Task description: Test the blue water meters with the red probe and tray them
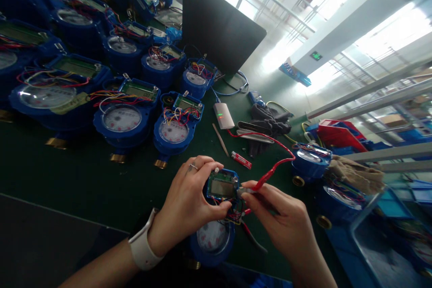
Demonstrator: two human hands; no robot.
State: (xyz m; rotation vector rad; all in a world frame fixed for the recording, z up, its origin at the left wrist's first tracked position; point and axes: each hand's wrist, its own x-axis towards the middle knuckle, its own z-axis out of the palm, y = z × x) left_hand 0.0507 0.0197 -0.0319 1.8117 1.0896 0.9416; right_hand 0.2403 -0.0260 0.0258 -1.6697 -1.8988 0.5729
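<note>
A blue water meter (212, 239) with a small LCD circuit unit (222, 186) lies near the table's front edge. My left hand (189, 193) grips the LCD unit, thumb along its lower edge and fingers over its top left. At the unit's right side, my right hand (278, 209) pinches a small grey connector (245, 191) at the end of a red cable (270, 173). The cable runs back to a white box (223, 115) with lit green and red lights. Thin coloured wires and a tool handle (253, 238) show below the unit, partly hidden.
Rows of blue meters (123, 119) with loose wires fill the left. A dark screen (219, 22) stands behind. A red lighter (241, 160), thin stick (220, 140), tweezers and dark gloves (270, 119) lie ahead. More meters (310, 162) and a blue bin (357, 238) are at right.
</note>
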